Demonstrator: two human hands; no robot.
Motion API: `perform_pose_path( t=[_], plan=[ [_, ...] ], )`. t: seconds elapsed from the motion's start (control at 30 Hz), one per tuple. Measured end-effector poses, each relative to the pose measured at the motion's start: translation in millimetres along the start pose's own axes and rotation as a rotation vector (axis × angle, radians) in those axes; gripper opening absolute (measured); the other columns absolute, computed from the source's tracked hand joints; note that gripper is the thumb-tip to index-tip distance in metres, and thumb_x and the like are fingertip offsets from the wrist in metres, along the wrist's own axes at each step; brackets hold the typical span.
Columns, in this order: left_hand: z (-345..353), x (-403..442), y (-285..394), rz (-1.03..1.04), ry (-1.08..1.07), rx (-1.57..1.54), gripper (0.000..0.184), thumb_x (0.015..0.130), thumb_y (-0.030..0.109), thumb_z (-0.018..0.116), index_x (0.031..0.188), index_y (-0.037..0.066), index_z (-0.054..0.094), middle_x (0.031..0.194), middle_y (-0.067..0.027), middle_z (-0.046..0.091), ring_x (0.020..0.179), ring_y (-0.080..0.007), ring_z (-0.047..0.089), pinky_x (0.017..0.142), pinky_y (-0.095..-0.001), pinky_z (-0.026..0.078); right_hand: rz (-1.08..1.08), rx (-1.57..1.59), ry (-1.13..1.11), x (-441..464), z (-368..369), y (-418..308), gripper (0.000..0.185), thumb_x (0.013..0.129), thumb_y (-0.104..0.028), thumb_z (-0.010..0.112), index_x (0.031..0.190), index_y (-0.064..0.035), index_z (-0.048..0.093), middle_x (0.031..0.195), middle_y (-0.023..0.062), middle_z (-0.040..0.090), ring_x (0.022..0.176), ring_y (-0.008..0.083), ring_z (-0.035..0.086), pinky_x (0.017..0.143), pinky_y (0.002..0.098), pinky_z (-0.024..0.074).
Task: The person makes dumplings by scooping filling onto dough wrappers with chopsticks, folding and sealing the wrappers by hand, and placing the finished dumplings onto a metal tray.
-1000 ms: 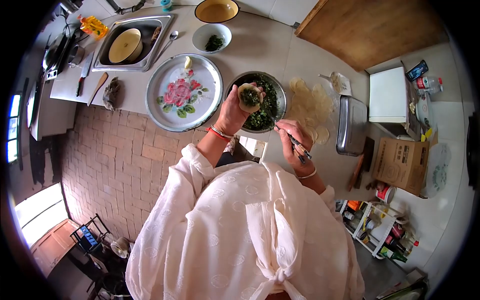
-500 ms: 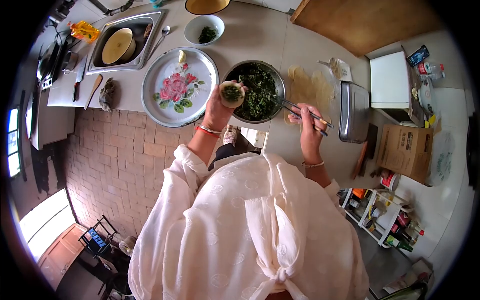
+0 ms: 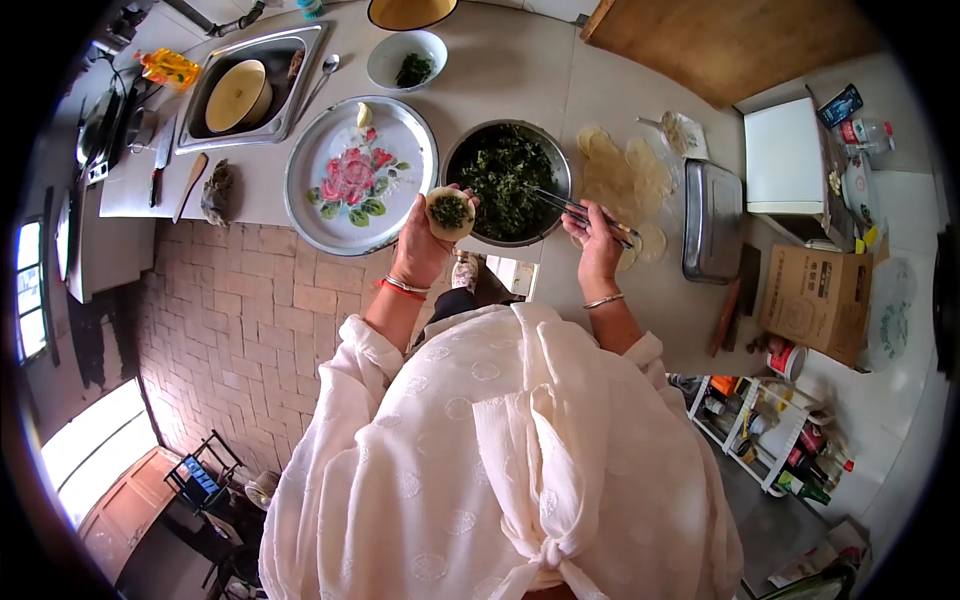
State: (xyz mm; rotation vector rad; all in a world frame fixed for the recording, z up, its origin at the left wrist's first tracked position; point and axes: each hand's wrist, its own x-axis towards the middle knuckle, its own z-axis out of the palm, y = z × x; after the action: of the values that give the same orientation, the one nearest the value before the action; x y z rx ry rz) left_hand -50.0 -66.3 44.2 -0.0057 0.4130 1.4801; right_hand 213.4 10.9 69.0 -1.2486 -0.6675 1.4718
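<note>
My left hand (image 3: 420, 248) holds a round dough wrapper (image 3: 450, 214) with chopped green filling in its middle, left of and below the steel bowl. In my right hand (image 3: 598, 245) is a pair of chopsticks (image 3: 585, 214), their tips over the bowl's right side. The steel bowl (image 3: 568, 185) contains chopped green filling. Flat round wrappers (image 3: 610, 175) overlap on the counter to its right. On the left, a flowered tray (image 3: 350, 175) bears one folded pale dumpling (image 3: 363, 116) near its top edge.
A white bowl (image 3: 383, 66) with greens stands behind the tray. Farther left are a sink (image 3: 290, 118), a spoon (image 3: 318, 82), a knife (image 3: 163, 160) and a cloth (image 3: 215, 192). A lidded metal box (image 3: 713, 222) and a cardboard box (image 3: 815, 300) are at right.
My left hand with the filled wrapper has moved away from over the bowl, to the left and down. The chopsticks have drawn right, then shifted slightly back toward the bowl.
</note>
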Motion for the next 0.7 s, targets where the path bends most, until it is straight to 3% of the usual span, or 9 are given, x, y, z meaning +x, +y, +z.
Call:
perform_pose_path(
  t=[0.27,0.37,0.47,0.7],
  plan=[
    [-5.0,15.9,-4.7,-0.022,-0.084,-0.070,0.053,0.103,0.040,0.038,0.132,-0.004,0.047,0.131,-0.0199,0.055,0.126,-0.0355,0.051,0.108,-0.0420,0.042,0.070,0.092,0.032,1.1,-8.1,-11.9,0.024,0.096,-0.017,0.058,0.104,0.0047,0.061,0.093,0.0190,0.069,0.072,0.0232,0.069,0.069,0.0311,0.0586],
    [1.3,15.0,-4.6,0.003,-0.016,-0.045,0.053,0.103,0.040,0.038,0.131,-0.004,0.048,0.131,-0.0199,0.056,0.125,-0.0355,0.052,0.108,-0.0420,0.042,0.119,0.124,0.012,6.5,-19.3,-5.6,0.026,0.096,-0.018,0.058,0.110,0.0039,0.061,0.097,0.0198,0.069,0.079,0.0242,0.069,0.072,0.0313,0.0578],
    [-1.3,10.2,-4.3,0.016,0.016,0.006,0.053,0.103,0.041,0.039,0.131,-0.004,0.048,0.131,-0.0199,0.056,0.125,-0.0355,0.052,0.109,-0.0421,0.042,0.155,0.150,-0.145,0.4,-11.8,-8.0,0.025,0.098,-0.020,0.056,0.109,0.0022,0.062,0.098,0.0186,0.069,0.079,0.0236,0.070,0.072,0.0324,0.0580],
    [-5.8,-5.1,-3.4,-0.024,0.019,-0.014,0.054,0.101,0.041,0.045,0.132,-0.003,0.047,0.132,-0.0196,0.055,0.126,-0.0351,0.051,0.109,-0.0422,0.041,0.155,0.066,-0.158,4.8,9.4,12.5,0.028,0.099,-0.023,0.055,0.110,0.0018,0.062,0.100,0.0181,0.069,0.081,0.0239,0.070,0.074,0.0333,0.0578]
  ],
)
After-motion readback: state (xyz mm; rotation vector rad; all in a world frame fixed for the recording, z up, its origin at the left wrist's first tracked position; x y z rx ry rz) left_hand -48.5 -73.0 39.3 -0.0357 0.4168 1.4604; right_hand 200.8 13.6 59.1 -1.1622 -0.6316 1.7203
